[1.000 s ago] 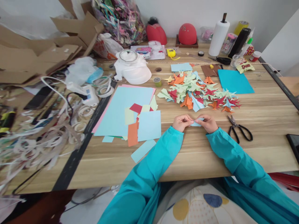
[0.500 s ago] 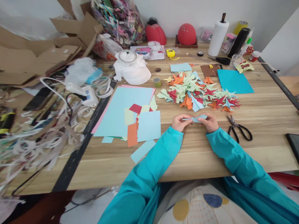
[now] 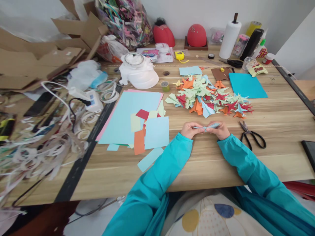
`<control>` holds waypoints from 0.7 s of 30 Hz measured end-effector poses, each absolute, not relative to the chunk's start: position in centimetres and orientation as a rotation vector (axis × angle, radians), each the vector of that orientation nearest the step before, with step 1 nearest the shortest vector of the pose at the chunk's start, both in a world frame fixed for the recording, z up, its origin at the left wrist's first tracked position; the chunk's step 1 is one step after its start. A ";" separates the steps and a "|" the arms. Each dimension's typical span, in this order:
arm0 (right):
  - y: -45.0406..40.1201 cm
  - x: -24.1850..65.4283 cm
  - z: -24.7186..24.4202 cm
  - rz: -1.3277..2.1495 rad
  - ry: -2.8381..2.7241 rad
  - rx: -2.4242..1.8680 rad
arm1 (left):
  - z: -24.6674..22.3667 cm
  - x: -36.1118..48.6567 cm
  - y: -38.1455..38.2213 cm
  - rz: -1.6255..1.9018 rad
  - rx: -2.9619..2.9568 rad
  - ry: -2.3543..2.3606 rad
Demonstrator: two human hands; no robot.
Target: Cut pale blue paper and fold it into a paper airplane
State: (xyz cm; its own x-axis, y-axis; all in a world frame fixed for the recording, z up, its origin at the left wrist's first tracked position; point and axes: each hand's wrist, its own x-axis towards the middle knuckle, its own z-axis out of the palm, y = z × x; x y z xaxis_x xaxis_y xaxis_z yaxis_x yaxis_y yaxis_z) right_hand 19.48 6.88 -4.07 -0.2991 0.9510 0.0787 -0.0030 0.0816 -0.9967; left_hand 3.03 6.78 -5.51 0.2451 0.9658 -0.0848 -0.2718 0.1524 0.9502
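Thumbs (image 3: 199, 130) had moved closer together; left hand (image 3: 190, 130) and right hand (image 3: 221, 130) pinched blue paper (image 3: 213, 126); heaped paper shapes (image 3: 197, 90) lay at their twelve o'clock.

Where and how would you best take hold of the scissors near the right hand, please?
Likely by the black loops, from the near side, once the right hand lets go of the paper: the scissors lie with loops nearest and blades pointing away.

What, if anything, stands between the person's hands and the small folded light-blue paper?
Nothing visible: the bare left hand and bare right hand pinch the small folded light-blue paper directly. The black-handled metal hand tool lies apart, to the right.
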 end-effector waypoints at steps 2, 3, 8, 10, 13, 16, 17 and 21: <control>6.9 19.5 -4.1 1.354 -1.452 -1.009 | -5.4 3.2 6.7 1.119 0.958 0.899; 6.9 19.5 -4.2 1.340 -1.439 -1.024 | -5.4 3.3 6.7 1.137 0.929 0.911; 7.1 19.5 -4.7 1.277 -1.371 -1.096 | -5.6 3.6 7.0 1.188 0.784 0.921; 7.1 19.5 -4.8 1.281 -1.356 -1.106 | -5.5 3.6 7.1 1.208 0.731 0.873; 7.1 19.6 -4.8 1.305 -1.343 -1.119 | -5.3 3.5 7.0 1.202 0.691 0.826; 7.2 19.5 -4.9 1.314 -1.327 -1.145 | -5.2 3.5 7.0 1.190 0.681 0.803; 7.2 19.5 -5.0 1.312 -1.321 -1.154 | -5.2 3.5 7.1 1.190 0.687 0.799; 7.3 19.5 -5.2 1.286 -1.304 -1.157 | -5.5 3.5 7.2 1.211 0.744 0.846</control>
State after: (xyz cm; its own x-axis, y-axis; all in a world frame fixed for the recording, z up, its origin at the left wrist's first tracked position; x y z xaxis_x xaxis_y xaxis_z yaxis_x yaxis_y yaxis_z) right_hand 19.51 7.29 -5.17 -0.1153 0.9933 0.0032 0.0103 0.0044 -0.9999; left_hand 3.47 7.21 -5.46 0.1363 0.9788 -0.1527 -0.4802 0.2001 0.8540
